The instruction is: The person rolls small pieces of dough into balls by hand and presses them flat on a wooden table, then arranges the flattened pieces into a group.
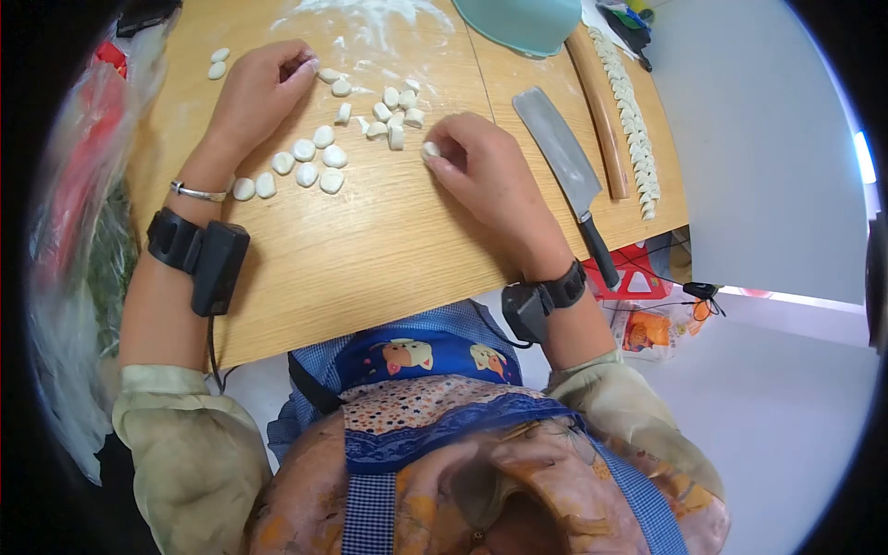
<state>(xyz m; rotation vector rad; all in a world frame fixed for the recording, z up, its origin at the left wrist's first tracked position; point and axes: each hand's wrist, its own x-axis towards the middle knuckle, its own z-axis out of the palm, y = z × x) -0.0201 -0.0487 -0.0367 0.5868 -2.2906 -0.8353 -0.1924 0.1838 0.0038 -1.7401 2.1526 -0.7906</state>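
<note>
My right hand (481,166) pinches a small white dough piece (431,149) between thumb and forefinger, just above the table. My left hand (268,88) is closed, its fingers curled in and floury at the tips; whatever they hold, if anything, is hidden. Right beside those fingertips lies a dough piece (329,75). Between my hands sits a loose cluster of cut dough pieces (397,118), some standing on end. Nearer to me, several flattened dough rounds (303,150) lie spread on the wood.
A cleaver (560,139) lies to the right, its black handle over the table edge. Beyond it are a rolling pin (601,116) and a long row of cut dough (629,120). A teal bowl (518,23) stands at the back. Plastic bags (83,185) hang at left.
</note>
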